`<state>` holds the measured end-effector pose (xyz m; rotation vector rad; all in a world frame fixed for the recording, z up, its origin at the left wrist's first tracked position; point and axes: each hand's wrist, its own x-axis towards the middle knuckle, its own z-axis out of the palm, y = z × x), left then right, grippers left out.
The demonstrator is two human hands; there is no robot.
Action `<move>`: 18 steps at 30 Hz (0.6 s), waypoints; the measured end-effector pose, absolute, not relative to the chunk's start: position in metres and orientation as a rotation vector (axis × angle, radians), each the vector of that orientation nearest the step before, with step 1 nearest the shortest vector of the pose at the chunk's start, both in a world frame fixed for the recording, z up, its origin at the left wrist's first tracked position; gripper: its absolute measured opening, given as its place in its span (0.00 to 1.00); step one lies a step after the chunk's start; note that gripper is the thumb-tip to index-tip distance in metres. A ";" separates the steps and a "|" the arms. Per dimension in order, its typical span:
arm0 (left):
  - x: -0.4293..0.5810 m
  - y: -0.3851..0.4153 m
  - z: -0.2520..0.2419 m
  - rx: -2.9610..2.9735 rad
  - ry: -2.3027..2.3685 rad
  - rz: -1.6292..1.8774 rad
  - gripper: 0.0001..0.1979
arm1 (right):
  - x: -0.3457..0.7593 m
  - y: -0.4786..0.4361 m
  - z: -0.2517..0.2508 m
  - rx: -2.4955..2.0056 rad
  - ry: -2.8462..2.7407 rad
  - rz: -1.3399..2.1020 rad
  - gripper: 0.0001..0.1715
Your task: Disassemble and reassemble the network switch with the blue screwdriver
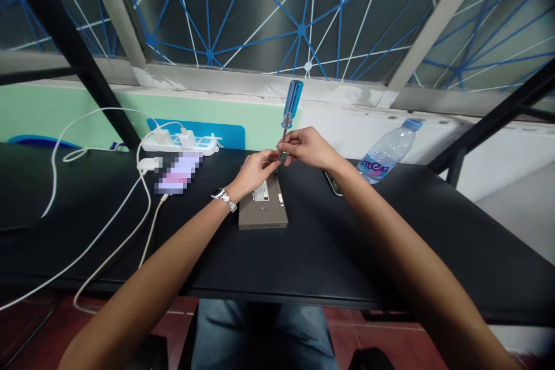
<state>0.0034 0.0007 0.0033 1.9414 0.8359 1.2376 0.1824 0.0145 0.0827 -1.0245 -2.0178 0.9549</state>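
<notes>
A screwdriver (293, 99) with a clear blue handle stands nearly upright, tilted slightly right at the top, its tip down at a flat grey-brown metal box (262, 216). My right hand (307, 146) pinches the metal shaft below the handle. Just lower, the thumb and fingers of my left hand (259, 171) close around the shaft, over the box. The box lies flat on the black table and bears a white label (261, 192), partly covered by my left hand. The screwdriver's tip is too small to make out clearly.
A clear water bottle (385, 153) with a blue cap leans at the right, beside a partly hidden phone (333, 184). To the left are a white power strip (197, 144) with chargers, a blurred-out phone (180, 173) and looping white cables (150, 202). Window and wall rise behind.
</notes>
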 end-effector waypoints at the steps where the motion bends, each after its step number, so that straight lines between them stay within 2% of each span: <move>1: 0.004 0.001 0.003 1.924 0.812 1.221 0.09 | 0.182 0.013 0.084 -1.029 -2.012 0.984 0.10; 6: 0.005 0.004 0.001 1.867 0.724 1.138 0.10 | 0.181 0.009 0.088 -1.028 -1.983 1.134 0.08; 18: 0.007 0.007 -0.003 1.932 0.831 1.142 0.08 | 0.171 -0.003 0.092 -0.901 -1.772 1.469 0.10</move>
